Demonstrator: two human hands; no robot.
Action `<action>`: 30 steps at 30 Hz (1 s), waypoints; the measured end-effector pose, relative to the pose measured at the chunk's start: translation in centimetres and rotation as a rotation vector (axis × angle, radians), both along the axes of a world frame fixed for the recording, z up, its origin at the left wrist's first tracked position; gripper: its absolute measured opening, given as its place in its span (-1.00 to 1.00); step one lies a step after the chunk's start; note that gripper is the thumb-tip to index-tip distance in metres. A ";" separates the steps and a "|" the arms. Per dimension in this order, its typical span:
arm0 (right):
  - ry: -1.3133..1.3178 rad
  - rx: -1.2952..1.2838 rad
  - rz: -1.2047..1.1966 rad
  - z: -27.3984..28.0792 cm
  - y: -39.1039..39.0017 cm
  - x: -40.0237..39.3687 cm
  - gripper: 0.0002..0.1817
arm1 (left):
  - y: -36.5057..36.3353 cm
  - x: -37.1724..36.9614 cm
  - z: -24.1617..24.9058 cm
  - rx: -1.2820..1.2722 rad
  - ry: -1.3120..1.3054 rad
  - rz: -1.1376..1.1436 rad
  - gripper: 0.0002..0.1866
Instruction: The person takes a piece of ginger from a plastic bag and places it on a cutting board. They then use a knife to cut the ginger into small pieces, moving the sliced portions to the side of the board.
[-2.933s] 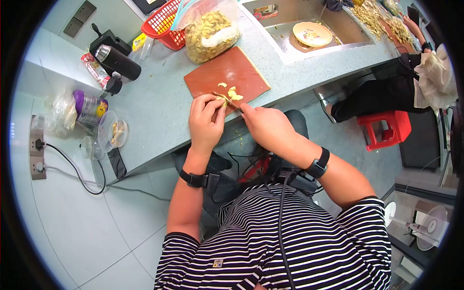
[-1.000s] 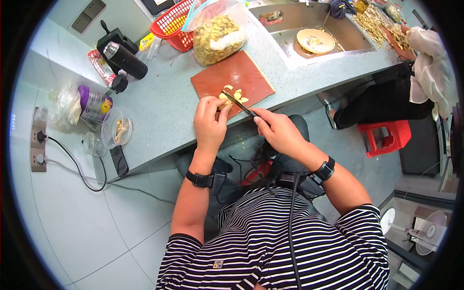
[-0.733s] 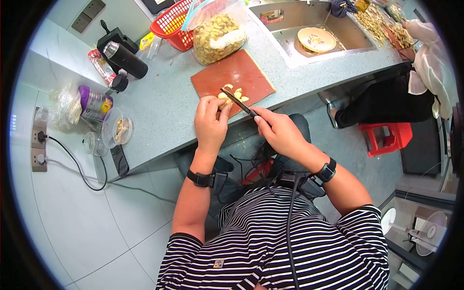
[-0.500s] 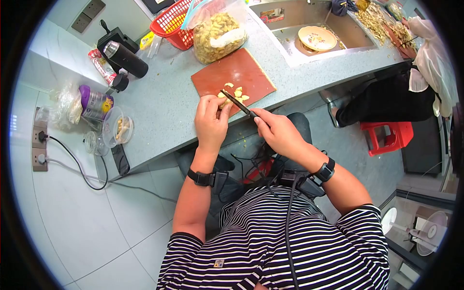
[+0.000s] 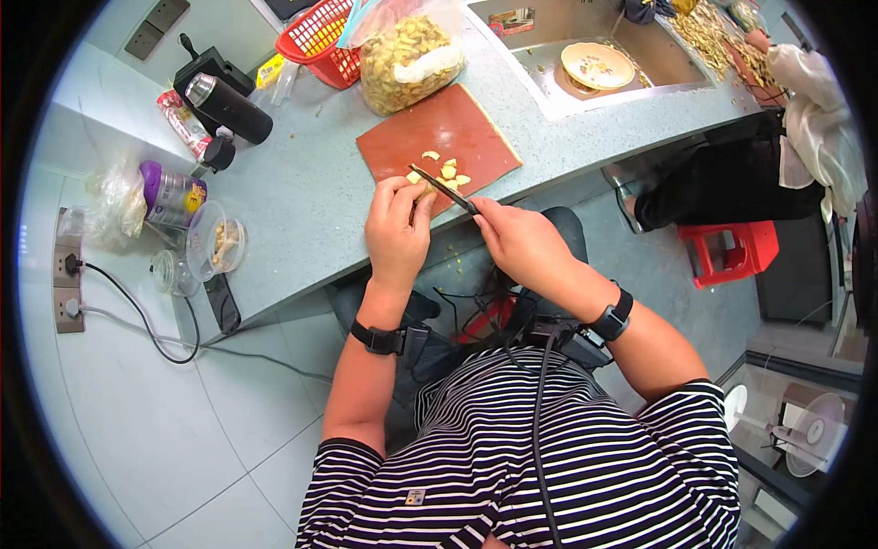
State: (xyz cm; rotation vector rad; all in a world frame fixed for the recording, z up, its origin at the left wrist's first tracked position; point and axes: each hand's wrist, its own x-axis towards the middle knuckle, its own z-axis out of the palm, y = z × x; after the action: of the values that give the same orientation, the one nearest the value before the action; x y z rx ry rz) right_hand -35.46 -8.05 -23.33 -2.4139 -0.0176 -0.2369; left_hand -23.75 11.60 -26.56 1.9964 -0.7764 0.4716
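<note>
Wrapped around the handle of a dark knife (image 5: 443, 188), my right hand (image 5: 529, 240) is closed. Its blade points up and left over the near part of a reddish-brown cutting board (image 5: 434, 123). My left hand (image 5: 399, 229) is bent at the board's near edge, fingertips pinched beside the blade on a pale yellow food piece, mostly hidden by the fingers. Several pale yellow cut pieces (image 5: 449, 170) lie on the board just beyond the blade. Behind the board stands a clear zip bag (image 5: 412, 64) full of similar yellowish slices.
A red basket (image 5: 315, 41) and a black thermos (image 5: 229, 108) stand at the back left. Plastic tubs (image 5: 217, 242) and a purple can (image 5: 174, 194) are further left. A bowl (image 5: 596, 68) sits in the sink (image 5: 540, 78). Another person (image 5: 732, 174) is at the right, near a red stool (image 5: 732, 252).
The camera view has shifted slightly. The blade has tilted a little lower beside my left fingertips. Both hands keep their grips, and the pieces on the board look much the same.
</note>
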 end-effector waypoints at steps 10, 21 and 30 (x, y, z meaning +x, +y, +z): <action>-0.030 -0.078 0.014 -0.5 1.3 3.1 -0.66 | -0.1 0.3 -0.4 -0.007 -0.044 -0.015 -0.83; 0.045 -0.145 0.046 1.4 -0.4 0.0 -0.69 | 0.2 0.3 -0.3 -0.039 0.021 0.013 -0.85; 0.111 -0.029 -0.011 1.1 -0.3 1.6 -0.66 | 0.5 0.7 0.4 -0.023 -0.019 0.017 -0.84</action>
State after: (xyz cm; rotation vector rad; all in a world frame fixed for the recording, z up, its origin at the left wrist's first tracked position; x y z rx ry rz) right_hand -33.89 -8.36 -22.24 -2.4529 0.0431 -0.1083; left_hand -23.08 12.07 -26.15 1.9809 -0.7632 0.5080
